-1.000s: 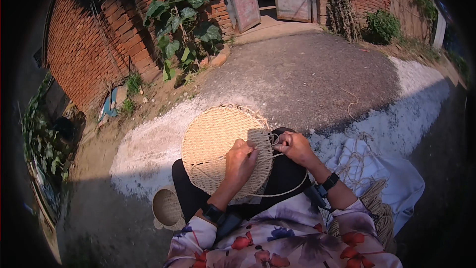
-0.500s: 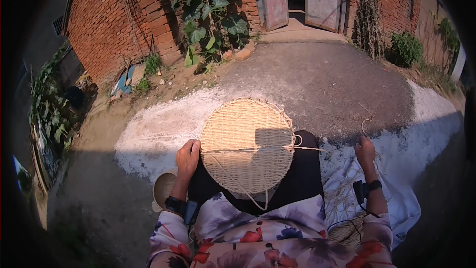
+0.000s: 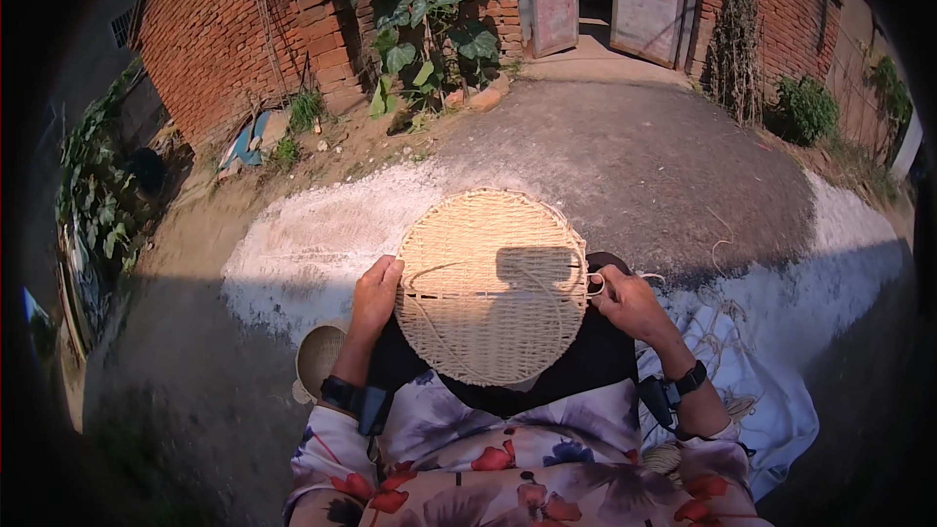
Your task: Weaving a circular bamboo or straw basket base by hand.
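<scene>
A round, flat piece of pale woven cord wickerwork [image 3: 459, 244] lies over my dark-trousered knees, partly in sun and partly in shadow. At its left rim, my left hand [image 3: 375, 295] is closed on the edge, thumb on top. Beside the right rim, my right hand [image 3: 630, 306] pinches a pale cord [image 3: 595, 285] that loops out of the weave, and a short end sticks out past the knuckles. Loose strands curve across the woven face. Whether the right fingers also touch the rim is hard to make out.
A small woven bowl [image 3: 314, 356] stands on the ground at my left. To my right, a white cloth [image 3: 781, 381] carries tangled cord, with a coil [image 3: 664, 459] near my forearm. Ahead are dark paving [image 3: 625, 156], a leafy plant [image 3: 429, 29], brick walls and a partly open door [image 3: 646, 0].
My right hand has come in from far right to the wicker's right rim. The cord stretched across the face has been drawn rightward, and the loop is now in my fingers.
</scene>
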The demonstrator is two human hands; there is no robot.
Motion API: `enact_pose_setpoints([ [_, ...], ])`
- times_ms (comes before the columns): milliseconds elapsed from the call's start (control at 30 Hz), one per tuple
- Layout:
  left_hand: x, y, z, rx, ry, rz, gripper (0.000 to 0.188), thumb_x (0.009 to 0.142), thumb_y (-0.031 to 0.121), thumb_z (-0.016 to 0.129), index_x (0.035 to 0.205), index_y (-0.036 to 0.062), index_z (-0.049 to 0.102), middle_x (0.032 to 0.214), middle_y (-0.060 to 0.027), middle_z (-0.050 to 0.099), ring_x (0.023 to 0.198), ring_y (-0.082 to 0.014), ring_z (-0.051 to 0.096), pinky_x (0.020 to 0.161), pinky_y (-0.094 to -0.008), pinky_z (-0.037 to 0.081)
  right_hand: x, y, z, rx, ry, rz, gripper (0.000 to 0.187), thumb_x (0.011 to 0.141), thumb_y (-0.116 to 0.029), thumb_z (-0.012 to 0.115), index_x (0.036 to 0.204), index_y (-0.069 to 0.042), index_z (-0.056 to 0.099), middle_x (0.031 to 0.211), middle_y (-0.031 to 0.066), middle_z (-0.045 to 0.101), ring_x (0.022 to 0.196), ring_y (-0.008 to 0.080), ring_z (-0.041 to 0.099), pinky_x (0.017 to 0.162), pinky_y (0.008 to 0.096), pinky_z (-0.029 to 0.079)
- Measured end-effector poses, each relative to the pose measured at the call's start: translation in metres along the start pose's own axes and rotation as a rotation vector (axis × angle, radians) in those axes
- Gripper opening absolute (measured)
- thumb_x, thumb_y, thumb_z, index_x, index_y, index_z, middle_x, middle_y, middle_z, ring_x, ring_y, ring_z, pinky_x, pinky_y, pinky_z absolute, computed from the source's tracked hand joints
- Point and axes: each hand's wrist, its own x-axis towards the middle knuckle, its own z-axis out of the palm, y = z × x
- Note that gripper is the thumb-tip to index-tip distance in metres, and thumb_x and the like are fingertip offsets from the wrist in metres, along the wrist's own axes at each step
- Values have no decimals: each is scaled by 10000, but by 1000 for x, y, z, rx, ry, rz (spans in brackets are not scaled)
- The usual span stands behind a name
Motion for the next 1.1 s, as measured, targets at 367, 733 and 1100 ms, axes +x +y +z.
enact_pose_setpoints([
  [367, -7, 0, -1, -41, 64, 64, 288, 989, 276, 518, 1013, 19, 645, 861, -132, 671, 801, -210, 613, 760, -328, 479, -78, 190, -29, -250, 416, 199, 153, 909, -162, 595, 810, -45, 595, 716, 180, 658, 696, 422, 634, 602, 511, 464],
  [733, -8, 3, 5, -7, 63, 19, 326, 978, 315, 497, 1078, 47, 652, 921, -136, 684, 864, -235, 629, 820, -348, 478, -27, 71, -3, 620, 265, 168, 355, 840, -68, 669, 1188, -43, 605, 1008, 68, 650, 694, 160, 623, 662, 320, 524],
  [1100, -3, 3, 7, -77, 96, -24, 330, 976, 328, 514, 1078, 46, 651, 937, -137, 675, 881, -221, 614, 821, -342, 471, -18, 27, 15, 401, 57, -66, 196, 945, -156, 625, 797, -38, 573, 692, -50, 493, 665, 56, 451, 598, 245, 391],
])
